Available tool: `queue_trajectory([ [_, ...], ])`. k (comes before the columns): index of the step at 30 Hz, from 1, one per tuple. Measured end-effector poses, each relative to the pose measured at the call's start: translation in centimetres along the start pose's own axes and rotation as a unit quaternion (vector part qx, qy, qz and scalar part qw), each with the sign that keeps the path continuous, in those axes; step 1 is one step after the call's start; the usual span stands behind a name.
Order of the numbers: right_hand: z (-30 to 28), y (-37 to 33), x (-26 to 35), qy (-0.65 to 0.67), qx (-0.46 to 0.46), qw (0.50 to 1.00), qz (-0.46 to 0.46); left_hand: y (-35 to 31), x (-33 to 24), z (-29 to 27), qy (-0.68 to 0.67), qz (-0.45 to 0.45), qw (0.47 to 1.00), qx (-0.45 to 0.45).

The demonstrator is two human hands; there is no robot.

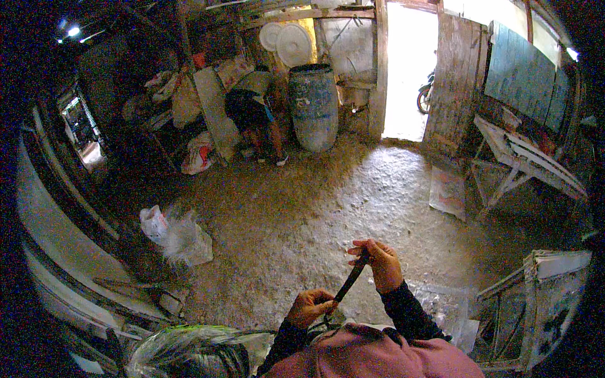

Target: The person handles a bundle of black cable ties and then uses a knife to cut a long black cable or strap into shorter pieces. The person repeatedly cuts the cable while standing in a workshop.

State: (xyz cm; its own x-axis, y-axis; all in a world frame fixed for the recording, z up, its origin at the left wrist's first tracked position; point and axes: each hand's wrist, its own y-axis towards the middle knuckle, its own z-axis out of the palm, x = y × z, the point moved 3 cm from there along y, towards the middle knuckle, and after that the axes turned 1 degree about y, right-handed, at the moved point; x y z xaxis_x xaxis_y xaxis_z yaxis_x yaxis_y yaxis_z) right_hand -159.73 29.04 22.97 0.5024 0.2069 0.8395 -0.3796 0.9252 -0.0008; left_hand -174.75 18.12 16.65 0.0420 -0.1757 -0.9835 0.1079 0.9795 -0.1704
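Note:
A long, narrow dark strip (351, 277), strap-like, stretches at a slant in front of my body; its exact kind cannot be made out. My left hand (311, 307) is closed on its lower end, where a thin dark piece hangs below the fingers. Higher up and to the right, my right hand (382, 263) pinches the upper end between thumb and fingers, with some fingers partly extended. Both forearms wear dark sleeves, and a reddish-pink garment (372, 356) covers my front.
Another person (254, 107) bends over at the back, beside a blue barrel (314, 110). Daylight enters through a doorway (409, 75). A slanted wooden table (529, 157) stands right, a wooden frame (529, 302) nearer. White plastic bags (179, 233) lie left on the rough floor (283, 214).

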Motion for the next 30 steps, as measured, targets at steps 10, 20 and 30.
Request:
queue_trajectory([
  [10,-0.6,0.0,0.1,-0.03,0.008,0.999,-0.014,-0.3,-0.3,-0.1,-0.003,-0.023,1.0,-0.004],
  [20,-0.6,-1.3,0.3,-0.026,0.026,0.999,-0.039,0.5,1.3,-1.2,0.052,0.028,0.991,-0.119],
  [30,-0.4,-3.0,-0.4,-0.148,0.261,0.954,-0.015,-1.4,-2.0,-3.8,0.108,0.214,0.874,-0.424],
])
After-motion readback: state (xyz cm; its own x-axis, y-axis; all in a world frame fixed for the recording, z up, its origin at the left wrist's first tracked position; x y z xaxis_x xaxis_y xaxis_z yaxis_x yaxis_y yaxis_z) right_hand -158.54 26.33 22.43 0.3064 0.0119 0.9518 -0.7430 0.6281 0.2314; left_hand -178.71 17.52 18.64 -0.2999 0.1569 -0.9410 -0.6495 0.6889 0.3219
